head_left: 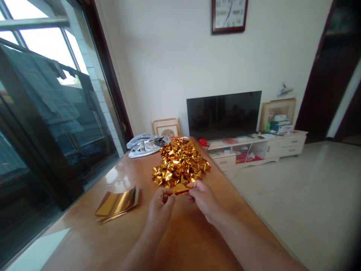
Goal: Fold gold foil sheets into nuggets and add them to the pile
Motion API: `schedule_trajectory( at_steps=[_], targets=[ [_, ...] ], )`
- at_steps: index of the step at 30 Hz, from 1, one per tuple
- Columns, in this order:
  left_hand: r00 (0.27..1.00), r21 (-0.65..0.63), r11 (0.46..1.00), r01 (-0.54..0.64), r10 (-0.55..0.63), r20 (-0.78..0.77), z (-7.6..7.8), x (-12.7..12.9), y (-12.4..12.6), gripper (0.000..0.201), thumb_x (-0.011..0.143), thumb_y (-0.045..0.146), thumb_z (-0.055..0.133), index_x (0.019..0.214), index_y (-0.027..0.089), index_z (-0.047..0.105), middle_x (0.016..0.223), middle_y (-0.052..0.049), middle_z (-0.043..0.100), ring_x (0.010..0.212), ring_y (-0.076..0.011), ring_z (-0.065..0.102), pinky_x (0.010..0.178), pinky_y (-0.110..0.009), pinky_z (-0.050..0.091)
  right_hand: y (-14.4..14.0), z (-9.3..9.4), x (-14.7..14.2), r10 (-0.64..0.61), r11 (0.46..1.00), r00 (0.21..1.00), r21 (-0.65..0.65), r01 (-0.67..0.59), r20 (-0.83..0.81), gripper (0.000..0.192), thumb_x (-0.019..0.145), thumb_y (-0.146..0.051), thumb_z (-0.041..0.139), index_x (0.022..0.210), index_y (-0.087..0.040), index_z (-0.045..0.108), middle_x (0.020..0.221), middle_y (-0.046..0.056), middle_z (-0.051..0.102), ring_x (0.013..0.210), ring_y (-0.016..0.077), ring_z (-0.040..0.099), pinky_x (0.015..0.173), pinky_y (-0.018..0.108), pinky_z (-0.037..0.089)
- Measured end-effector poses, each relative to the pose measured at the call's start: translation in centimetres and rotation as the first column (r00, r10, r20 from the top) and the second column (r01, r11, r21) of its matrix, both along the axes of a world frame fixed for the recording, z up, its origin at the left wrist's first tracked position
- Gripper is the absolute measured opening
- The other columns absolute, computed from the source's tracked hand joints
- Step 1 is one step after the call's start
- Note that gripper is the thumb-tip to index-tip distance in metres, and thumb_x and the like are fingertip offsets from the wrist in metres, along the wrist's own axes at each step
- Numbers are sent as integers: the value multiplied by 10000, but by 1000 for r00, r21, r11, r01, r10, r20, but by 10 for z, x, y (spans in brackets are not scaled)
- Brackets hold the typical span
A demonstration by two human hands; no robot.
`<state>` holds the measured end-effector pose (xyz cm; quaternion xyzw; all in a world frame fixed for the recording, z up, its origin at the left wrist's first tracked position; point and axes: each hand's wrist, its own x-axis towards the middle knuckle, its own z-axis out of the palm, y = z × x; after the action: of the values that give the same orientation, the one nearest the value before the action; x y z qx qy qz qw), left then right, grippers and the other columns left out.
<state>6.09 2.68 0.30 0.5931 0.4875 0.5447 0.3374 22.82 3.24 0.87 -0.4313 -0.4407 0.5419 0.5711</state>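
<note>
Over the wooden table (84,241), my left hand (160,205) and my right hand (203,197) pinch the two ends of one small folded gold foil piece (180,188). Just beyond it lies a big pile of folded gold foil pieces (180,162). A stack of flat gold foil sheets (118,203) rests on the table to the left of my left hand.
A grey cloth bundle (143,145) lies at the table's far end. Beyond stand a framed picture (166,127), a dark TV (224,113) on a white low cabinet (284,145), and a wall clock (229,15). Glass doors (50,113) run along the left; tiled floor (304,195) lies to the right.
</note>
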Motion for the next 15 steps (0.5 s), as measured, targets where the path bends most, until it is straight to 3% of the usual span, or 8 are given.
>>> schedule_trajectory(
  at_steps=[6,10,15],
  targets=[
    [995,62,996,-66,71,-73,-6,-2,3,203,860,360,617,957,183,595,773,-6,665,693,-157,603,617,-237,425,2,-5,-5,3,995,998,95,-9,60,119,752,-220,588,865,-184,602,734,-2,645,631,127,537,615,247,432],
    [1000,20,1000,-23,24,-18,-10,-2,6,336,846,368,629,1117,169,623,923,-56,741,828,-208,682,737,-296,498,5,-10,-3,-19,986,992,164,-1,122,157,795,-234,577,932,-181,632,773,10,662,663,141,556,619,248,431],
    [1000,-37,999,-11,12,15,-13,-5,10,420,828,370,639,1174,134,675,1071,-110,750,957,-249,695,864,-361,513,9,-19,-3,8,981,976,189,-51,220,312,850,-253,533,1124,-188,670,846,27,698,709,161,594,625,258,443]
  ],
)
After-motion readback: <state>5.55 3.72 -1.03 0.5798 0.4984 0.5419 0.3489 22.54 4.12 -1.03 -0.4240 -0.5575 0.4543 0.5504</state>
